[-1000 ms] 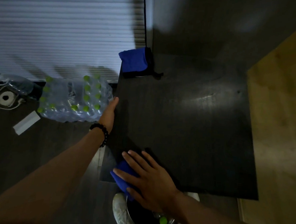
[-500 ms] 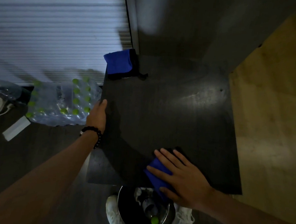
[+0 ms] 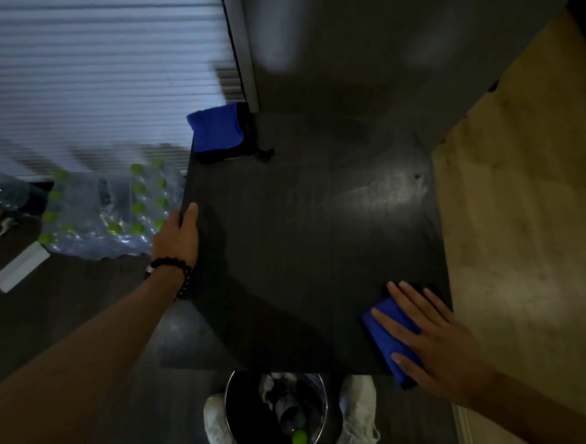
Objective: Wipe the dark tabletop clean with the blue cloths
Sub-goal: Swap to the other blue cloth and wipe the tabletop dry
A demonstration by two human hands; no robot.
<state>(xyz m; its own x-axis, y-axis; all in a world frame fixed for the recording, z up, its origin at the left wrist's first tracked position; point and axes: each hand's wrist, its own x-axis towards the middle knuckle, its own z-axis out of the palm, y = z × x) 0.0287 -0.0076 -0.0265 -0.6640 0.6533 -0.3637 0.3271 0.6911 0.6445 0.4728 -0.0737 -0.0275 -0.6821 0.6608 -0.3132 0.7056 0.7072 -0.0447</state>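
Note:
The dark tabletop (image 3: 300, 243) fills the middle of the head view. My right hand (image 3: 432, 340) lies flat with spread fingers on a folded blue cloth (image 3: 386, 334) at the table's near right corner, and the cloth's end hangs just over the near edge. My left hand (image 3: 177, 238), with a black bead bracelet at the wrist, grips the table's left edge. A second blue cloth (image 3: 216, 131) sits bunched on a dark piece at the far left corner, away from both hands.
A round metal bin (image 3: 274, 416) with rubbish stands under the near edge between two white shoes. A shrink-wrapped pack of green-capped bottles (image 3: 107, 214) lies on the floor to the left. A light wooden surface (image 3: 525, 219) adjoins the table's right side.
My right hand has slid the blue cloth along the near edge from the left corner to the right corner. My left hand keeps its hold on the left edge.

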